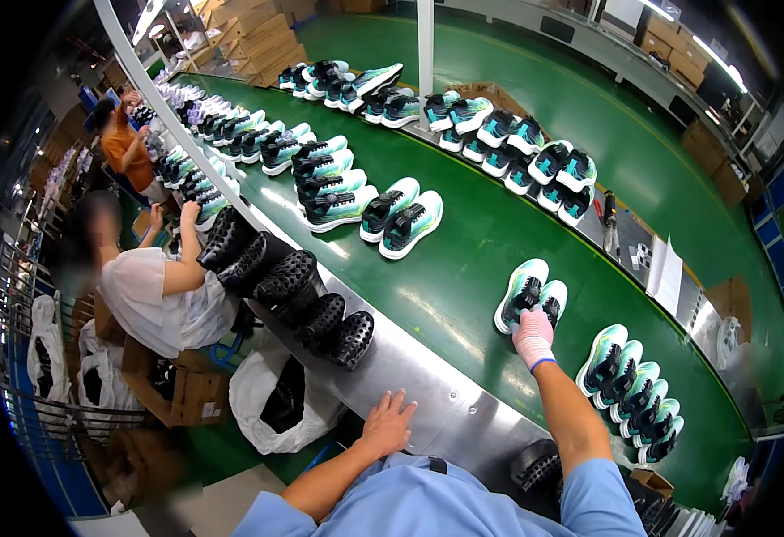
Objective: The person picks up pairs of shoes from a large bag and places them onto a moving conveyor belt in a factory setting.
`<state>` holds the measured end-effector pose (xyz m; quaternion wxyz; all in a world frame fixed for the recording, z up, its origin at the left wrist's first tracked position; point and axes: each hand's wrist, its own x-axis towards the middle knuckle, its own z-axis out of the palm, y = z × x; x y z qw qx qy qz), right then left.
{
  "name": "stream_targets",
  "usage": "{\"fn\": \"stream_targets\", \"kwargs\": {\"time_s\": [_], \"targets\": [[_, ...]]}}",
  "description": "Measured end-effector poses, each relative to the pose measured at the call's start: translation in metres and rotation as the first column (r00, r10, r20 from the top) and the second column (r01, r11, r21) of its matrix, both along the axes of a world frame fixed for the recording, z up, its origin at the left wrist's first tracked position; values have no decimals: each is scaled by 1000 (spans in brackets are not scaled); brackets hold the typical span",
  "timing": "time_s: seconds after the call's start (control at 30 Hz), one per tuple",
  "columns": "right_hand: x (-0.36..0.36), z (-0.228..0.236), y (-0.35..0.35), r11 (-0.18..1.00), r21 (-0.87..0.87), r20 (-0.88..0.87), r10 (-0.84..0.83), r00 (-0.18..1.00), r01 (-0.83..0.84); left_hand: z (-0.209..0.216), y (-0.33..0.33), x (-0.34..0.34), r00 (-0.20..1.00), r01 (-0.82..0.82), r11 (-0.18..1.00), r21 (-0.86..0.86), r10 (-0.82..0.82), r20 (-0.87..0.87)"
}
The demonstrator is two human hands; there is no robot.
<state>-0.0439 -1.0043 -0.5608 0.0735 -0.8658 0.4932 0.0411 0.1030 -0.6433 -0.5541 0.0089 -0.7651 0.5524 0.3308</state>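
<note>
My right hand (pixel 533 338), in a pink-and-white striped glove, reaches over the green belt (pixel 446 331). Its fingers close over the inner sides and collars of a pair of teal-and-white sneakers (pixel 524 285) with black tops; the fingertips are partly hidden between the shoes. The pair stands side by side, toes pointing away from me. Bare and spread out, my left hand (pixel 387 425) rests on the metal ledge (pixel 432 398) along the belt's near side. Left of it on the ledge stand several black perforated shoe forms (pixel 352 340).
More sneakers stand on the belt at right (pixel 629 385) and at left (pixel 338 197). Others line the far shelf (pixel 517 148), beside paper sheets (pixel 667 276). A metal post (pixel 425 54) rises there. A co-worker (pixel 164 286) sits at left near a white sack (pixel 276 403) and a carton (pixel 177 385).
</note>
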Motion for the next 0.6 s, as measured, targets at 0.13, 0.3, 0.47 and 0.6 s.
{"fn": "stream_targets", "kwargs": {"time_s": [0.13, 0.3, 0.47, 0.6], "targets": [[8, -1, 0, 999, 53, -72, -1, 997, 5, 2, -3, 0, 1000, 14, 999, 49, -13, -11], [28, 15, 14, 999, 47, -39, -1, 999, 3, -6, 5, 7, 1000, 28, 999, 43, -28, 2], [41, 24, 24, 985, -60, -29, -161, 987, 159, -3, -10, -1, 995, 92, 996, 18, -92, 31], [81, 103, 135, 987, 86, 621, 56, 782, -139, -4, -16, -2, 986, 149, 985, 91, -155, 67]]}}
